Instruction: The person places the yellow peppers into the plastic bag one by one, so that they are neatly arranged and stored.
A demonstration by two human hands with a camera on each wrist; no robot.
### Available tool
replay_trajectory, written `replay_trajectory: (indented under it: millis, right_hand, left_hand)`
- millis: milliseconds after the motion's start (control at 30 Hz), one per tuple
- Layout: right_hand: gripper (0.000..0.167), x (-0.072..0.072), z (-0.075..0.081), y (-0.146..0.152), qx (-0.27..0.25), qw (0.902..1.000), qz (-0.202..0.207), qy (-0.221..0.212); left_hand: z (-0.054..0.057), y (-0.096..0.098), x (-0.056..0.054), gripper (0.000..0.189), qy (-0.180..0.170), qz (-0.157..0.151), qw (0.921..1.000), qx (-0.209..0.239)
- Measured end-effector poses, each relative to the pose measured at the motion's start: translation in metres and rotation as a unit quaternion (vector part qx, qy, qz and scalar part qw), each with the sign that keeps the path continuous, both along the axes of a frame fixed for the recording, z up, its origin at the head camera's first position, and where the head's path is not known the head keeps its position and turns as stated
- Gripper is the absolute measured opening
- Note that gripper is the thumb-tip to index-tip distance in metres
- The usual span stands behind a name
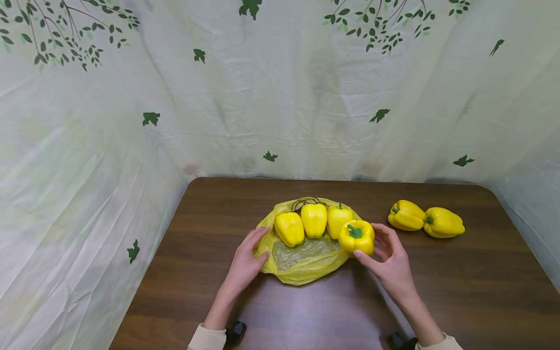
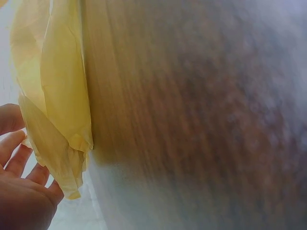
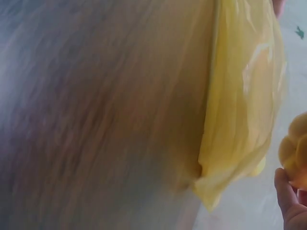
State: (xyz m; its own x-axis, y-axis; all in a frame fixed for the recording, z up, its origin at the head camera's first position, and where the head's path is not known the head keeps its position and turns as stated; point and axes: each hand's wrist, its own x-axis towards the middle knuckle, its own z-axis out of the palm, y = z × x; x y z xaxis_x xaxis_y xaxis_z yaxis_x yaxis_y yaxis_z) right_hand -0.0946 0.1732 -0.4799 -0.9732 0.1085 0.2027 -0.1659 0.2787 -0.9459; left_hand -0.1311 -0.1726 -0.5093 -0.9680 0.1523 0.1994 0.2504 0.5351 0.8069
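Observation:
A yellow plastic bag (image 1: 297, 272) lies spread open on the table, with three yellow bell peppers, a left one (image 1: 289, 229), a middle one (image 1: 314, 220) and a right one (image 1: 338, 218), along its far side. My left hand (image 1: 245, 260) holds the bag's left rim; in the left wrist view its fingers (image 2: 17, 160) curl against the crumpled edge. Over the bag's right edge, my right hand (image 1: 389, 260) grips another yellow bell pepper (image 1: 359, 239) between thumb and fingers, its green stem facing up. The right wrist view shows this pepper (image 3: 297, 151) raised beside the bag.
Two more yellow bell peppers, a nearer-left one (image 1: 406, 215) and a right one (image 1: 444, 223), lie touching at the table's right. The brown wooden table (image 1: 183, 282) ends at a white curtain (image 1: 284, 107) printed with leaves, which also hangs along the sides.

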Motion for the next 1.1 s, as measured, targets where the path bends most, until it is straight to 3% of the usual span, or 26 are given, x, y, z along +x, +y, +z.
replay_trajectory:
  millis: [467, 833, 1000, 1100]
  right_hand:
    - [0.073, -0.006, -0.001, -0.025, 0.003, 0.9993, 0.032, 0.020]
    - [0.070, -0.007, -0.002, -0.037, -0.017, 0.9988, 0.046, -0.004]
    - [0.072, -0.007, 0.005, -0.043, -0.019, 0.9980, 0.046, -0.037]
    - [0.069, -0.003, 0.018, -0.049, -0.016, 0.9972, 0.055, -0.049]
  left_hand:
    - [0.003, 0.002, 0.001, 0.060, -0.001, 0.002, 1.0000, 0.003]
    - [0.002, 0.001, 0.002, 0.060, -0.006, 0.003, 0.9999, 0.008]
    - [0.004, 0.001, 0.003, 0.061, -0.015, 0.007, 0.9998, 0.013]
    - [0.003, 0.001, 0.002, 0.061, -0.014, 0.006, 0.9998, 0.015]
